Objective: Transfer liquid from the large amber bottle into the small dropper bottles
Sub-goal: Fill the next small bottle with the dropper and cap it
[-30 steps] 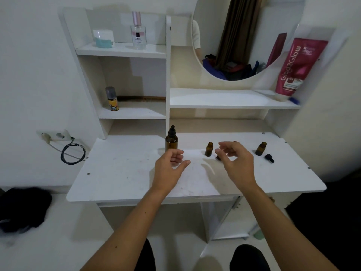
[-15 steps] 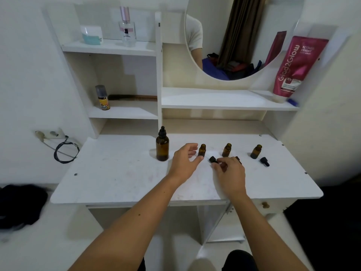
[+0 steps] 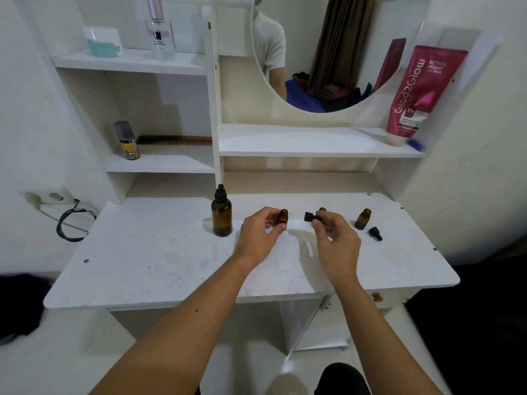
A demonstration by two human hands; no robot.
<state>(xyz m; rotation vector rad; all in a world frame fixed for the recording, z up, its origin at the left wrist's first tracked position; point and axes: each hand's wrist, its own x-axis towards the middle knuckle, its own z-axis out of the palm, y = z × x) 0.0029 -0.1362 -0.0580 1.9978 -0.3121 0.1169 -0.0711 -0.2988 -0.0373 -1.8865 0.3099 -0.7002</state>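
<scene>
The large amber bottle (image 3: 221, 219) with a black dropper cap stands upright on the white table (image 3: 171, 260), left of my hands. My left hand (image 3: 261, 233) grips a small open amber bottle (image 3: 283, 217). My right hand (image 3: 336, 236) pinches a small black dropper cap (image 3: 309, 216) just right of that bottle. A second small bottle (image 3: 322, 209) peeks out behind my right fingers. A third small open bottle (image 3: 362, 219) stands further right, with another black cap (image 3: 375, 233) lying beside it.
Shelves rise behind the table, with a yellow spray can (image 3: 127, 141), a comb (image 3: 175, 140), a perfume bottle (image 3: 159, 32) and a pink tube (image 3: 422, 92). A round mirror (image 3: 328, 52) hangs above. A wall socket with a cable (image 3: 71, 223) is at the left.
My left hand has closed on the nearest small bottle. My right hand has lifted the black cap off the table and holds it beside that bottle. The camera has moved closer.
</scene>
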